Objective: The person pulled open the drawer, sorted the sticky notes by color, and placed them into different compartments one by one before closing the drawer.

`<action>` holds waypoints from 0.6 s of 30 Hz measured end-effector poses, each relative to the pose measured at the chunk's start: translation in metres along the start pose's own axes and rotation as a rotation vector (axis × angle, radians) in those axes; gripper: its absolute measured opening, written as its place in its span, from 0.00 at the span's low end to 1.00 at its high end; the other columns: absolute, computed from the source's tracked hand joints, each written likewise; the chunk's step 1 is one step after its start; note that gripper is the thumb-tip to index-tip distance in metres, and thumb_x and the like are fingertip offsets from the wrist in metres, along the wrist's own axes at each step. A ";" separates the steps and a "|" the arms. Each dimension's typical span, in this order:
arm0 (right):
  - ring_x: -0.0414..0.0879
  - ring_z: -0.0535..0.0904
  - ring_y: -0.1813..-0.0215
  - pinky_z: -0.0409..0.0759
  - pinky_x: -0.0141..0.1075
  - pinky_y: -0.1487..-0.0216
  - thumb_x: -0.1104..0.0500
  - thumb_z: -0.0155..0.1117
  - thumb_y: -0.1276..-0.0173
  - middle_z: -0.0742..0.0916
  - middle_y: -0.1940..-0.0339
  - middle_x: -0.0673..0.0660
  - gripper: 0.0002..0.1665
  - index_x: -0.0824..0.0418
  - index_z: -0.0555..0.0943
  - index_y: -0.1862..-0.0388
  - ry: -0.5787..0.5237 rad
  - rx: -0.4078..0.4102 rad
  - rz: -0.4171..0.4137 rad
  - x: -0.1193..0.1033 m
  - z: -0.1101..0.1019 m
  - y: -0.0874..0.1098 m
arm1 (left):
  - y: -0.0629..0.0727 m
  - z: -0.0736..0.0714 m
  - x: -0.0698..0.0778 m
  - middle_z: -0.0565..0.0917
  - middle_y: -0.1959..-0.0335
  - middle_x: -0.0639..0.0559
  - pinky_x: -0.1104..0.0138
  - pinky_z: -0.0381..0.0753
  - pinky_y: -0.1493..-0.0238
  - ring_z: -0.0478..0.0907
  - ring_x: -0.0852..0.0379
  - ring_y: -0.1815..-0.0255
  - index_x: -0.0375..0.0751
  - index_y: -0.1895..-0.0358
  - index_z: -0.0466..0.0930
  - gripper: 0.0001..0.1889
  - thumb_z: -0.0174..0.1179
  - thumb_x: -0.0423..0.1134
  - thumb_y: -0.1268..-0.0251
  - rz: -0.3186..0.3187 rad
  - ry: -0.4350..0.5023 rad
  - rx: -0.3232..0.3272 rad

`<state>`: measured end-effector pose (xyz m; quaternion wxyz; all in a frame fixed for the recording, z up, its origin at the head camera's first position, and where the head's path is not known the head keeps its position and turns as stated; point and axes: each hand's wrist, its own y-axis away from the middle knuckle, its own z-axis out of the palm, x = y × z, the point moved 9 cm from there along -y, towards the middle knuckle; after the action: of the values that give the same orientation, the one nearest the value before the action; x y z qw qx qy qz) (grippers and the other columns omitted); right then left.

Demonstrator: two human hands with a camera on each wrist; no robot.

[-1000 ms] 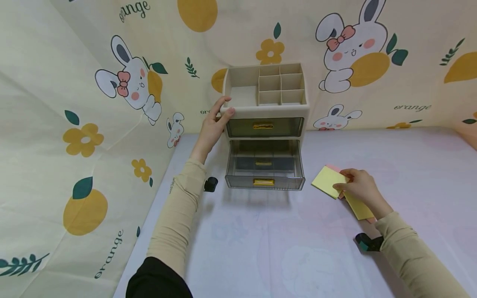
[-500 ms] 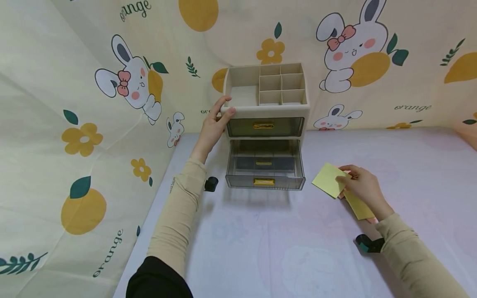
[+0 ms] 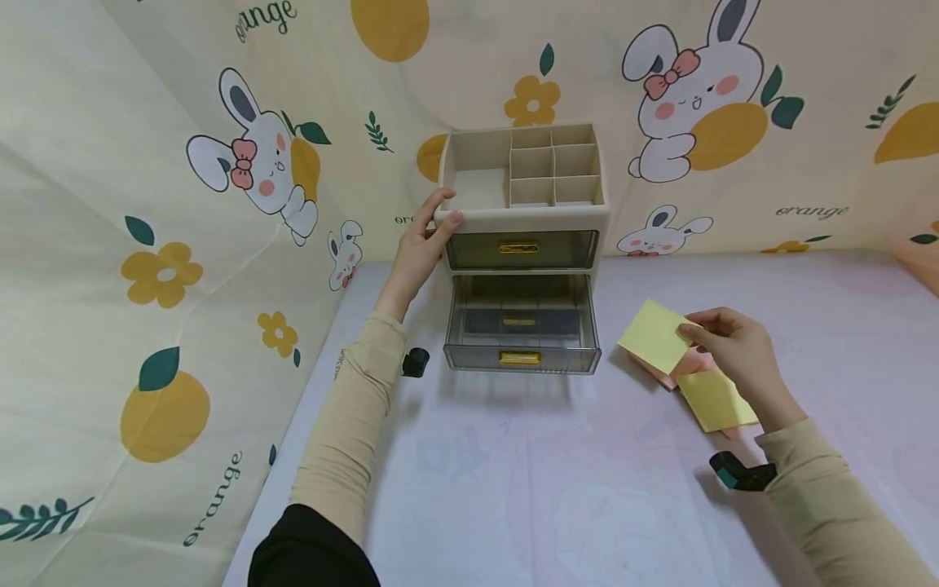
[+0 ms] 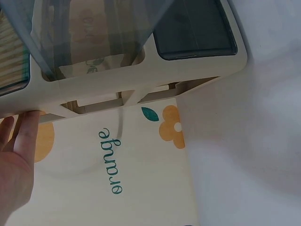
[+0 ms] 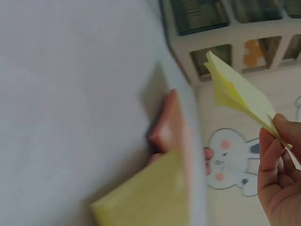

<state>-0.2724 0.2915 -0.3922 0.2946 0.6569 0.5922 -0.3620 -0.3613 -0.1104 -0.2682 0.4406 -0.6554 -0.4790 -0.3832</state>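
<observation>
A white drawer organizer stands against the back wall, its middle smoky drawer pulled out. My left hand rests on the organizer's upper left corner, fingers on the rim and thumb at the front; the left wrist view shows that hand against its side. My right hand pinches a thin yellow sticky note pad by its edge, tilted above the table; in the right wrist view its sheets fan slightly apart. Below lie another yellow sticky note pad and pink sticky notes, partly covered.
The white table meets a cream wall cloth printed with rabbits and oranges. Compartments divide the organizer's top. The upper drawer is closed. A black wrist device sits at my right cuff, another by the left.
My right hand has lifted the upper yellow sticky note pad up and slightly right, off the pile, uncovering more of the pink notes. The left hand stays on the organizer.
</observation>
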 end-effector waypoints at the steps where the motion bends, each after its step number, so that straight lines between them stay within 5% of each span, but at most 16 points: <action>1: 0.29 0.74 0.68 0.73 0.24 0.67 0.45 0.60 0.35 0.80 0.73 0.29 0.21 0.59 0.77 0.53 -0.039 0.007 -0.015 -0.003 -0.002 0.000 | 0.001 0.000 0.001 0.65 0.39 0.51 0.69 0.63 0.67 0.64 0.58 0.67 0.57 0.34 0.62 0.24 0.51 0.51 0.32 -0.001 -0.003 0.000; 6: 0.27 0.77 0.71 0.75 0.20 0.68 0.58 0.57 0.32 0.81 0.73 0.31 0.07 0.54 0.77 0.56 -0.186 0.040 -0.092 -0.024 -0.013 0.002 | 0.001 0.001 0.002 0.65 0.38 0.50 0.69 0.62 0.66 0.64 0.58 0.66 0.56 0.33 0.61 0.24 0.51 0.50 0.31 0.001 0.003 -0.002; 18: 0.34 0.78 0.70 0.74 0.20 0.68 0.64 0.62 0.37 0.84 0.69 0.42 0.08 0.60 0.81 0.58 -0.514 0.164 -0.222 -0.076 -0.027 0.009 | 0.000 0.000 0.000 0.65 0.40 0.50 0.69 0.62 0.67 0.63 0.59 0.68 0.57 0.34 0.62 0.24 0.52 0.51 0.32 -0.006 0.016 0.002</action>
<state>-0.2630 0.2700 -0.3148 0.3395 0.4966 0.5350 -0.5933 -0.3610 -0.1108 -0.2681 0.4438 -0.6507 -0.4777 -0.3892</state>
